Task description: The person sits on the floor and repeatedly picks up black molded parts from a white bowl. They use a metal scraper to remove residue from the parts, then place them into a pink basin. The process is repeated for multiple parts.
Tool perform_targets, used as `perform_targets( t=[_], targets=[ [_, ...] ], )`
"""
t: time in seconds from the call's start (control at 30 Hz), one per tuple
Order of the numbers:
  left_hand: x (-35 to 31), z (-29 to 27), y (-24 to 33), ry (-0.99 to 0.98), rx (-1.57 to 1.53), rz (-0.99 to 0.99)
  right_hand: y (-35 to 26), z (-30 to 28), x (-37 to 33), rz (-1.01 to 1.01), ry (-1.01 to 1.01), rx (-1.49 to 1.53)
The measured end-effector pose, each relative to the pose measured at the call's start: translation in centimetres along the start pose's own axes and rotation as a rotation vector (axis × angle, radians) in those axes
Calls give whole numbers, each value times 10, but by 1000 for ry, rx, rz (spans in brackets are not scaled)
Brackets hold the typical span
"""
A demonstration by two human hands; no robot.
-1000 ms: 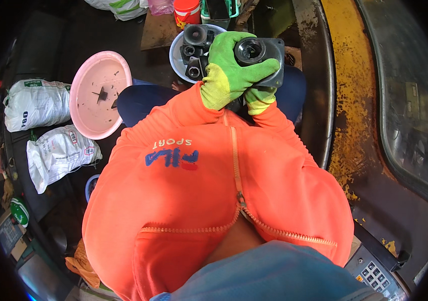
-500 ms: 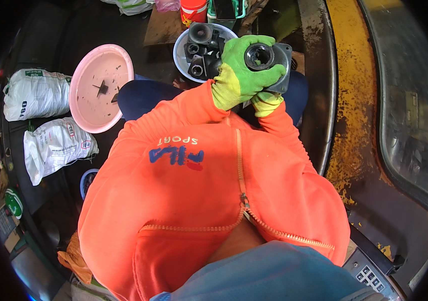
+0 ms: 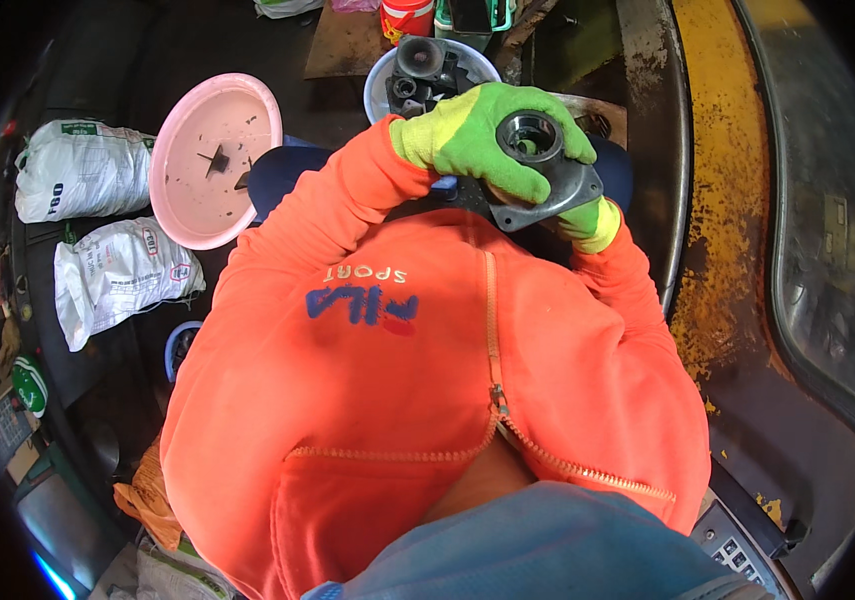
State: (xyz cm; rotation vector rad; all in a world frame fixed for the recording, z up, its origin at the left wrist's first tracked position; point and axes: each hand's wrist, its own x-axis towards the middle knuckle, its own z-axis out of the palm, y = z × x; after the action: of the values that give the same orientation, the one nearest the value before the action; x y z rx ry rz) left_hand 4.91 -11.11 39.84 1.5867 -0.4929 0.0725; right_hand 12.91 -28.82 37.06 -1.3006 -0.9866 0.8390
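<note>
A black plastic flanged housing [image 3: 549,205] with a round collar and screw holes at its corners is held above my lap. My left hand [image 3: 482,140], in a green and yellow glove, is closed around the collar, with fingers over its far side and thumb on the near side. From beneath and to the right, my right hand [image 3: 584,218] supports the housing; the housing hides most of its fingers, and green glove shows through the round hole. Just beyond my left hand, a pale bowl [image 3: 379,88] holds several similar black parts [image 3: 420,62].
To the left lies a pink basin [image 3: 182,205] with dark scraps inside, beside two white sacks [image 3: 87,180]. A red bucket [image 3: 407,20] and a green basket [image 3: 499,14] stand at the far side. A rusty yellow metal frame [image 3: 722,200] runs along the right.
Both hands have brought the housing a little nearer my body. It has turned, so its flange corner now points toward me. My view has shifted slightly too.
</note>
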Motion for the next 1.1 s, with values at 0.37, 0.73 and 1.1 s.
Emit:
perform_targets(
  t=[0.37, 0.73, 1.1],
  targets=[
    [13, 17, -3, 419, 450, 287, -1, 27, 22, -436, 500, -383],
    [2, 1, -5, 176, 168, 194, -21, 13, 17, -447, 108, -778],
    [-1, -22, -14, -279, -120, 170, 31, 22, -9, 99, -115, 460]
  ],
)
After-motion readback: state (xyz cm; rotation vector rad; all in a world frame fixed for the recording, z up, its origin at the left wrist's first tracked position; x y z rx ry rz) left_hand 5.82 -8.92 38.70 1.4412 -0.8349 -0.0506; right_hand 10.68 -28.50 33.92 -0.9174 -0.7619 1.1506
